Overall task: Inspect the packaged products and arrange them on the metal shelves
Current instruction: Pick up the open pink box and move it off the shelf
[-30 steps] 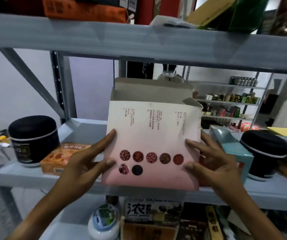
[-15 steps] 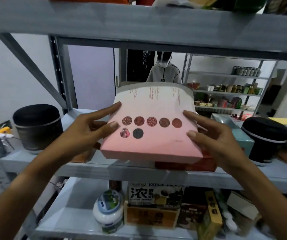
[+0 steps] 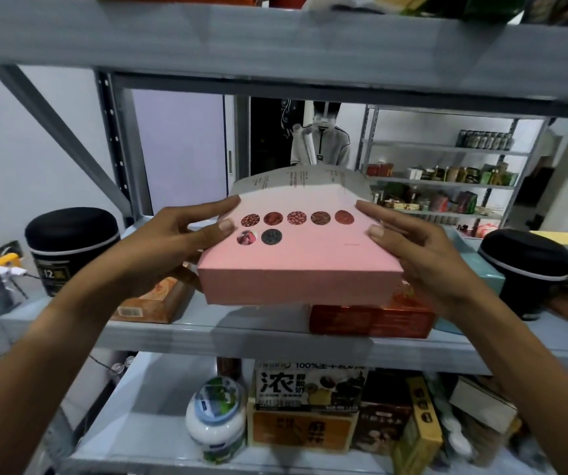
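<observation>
A flat pink box (image 3: 304, 257) with a row of round food pictures on its top face lies nearly level over the middle metal shelf (image 3: 262, 339). My left hand (image 3: 176, 245) grips its left edge, thumb on top. My right hand (image 3: 419, 255) holds the right edge the same way. The box's right part sits above a red-orange box (image 3: 371, 320) that lies on the shelf. The far end of the pink box fades to white with small print.
An orange box (image 3: 154, 301) lies on the shelf to the left, beside a black round pot (image 3: 70, 248). To the right stand a teal box (image 3: 488, 279) and a second black pot (image 3: 529, 269). The lower shelf holds a white jar (image 3: 217, 419) and several cartons. A person stands behind the rack.
The pink box went from standing upright, facing me, to lying nearly flat, and it has come down over the red-orange box. Both hands stayed on its sides.
</observation>
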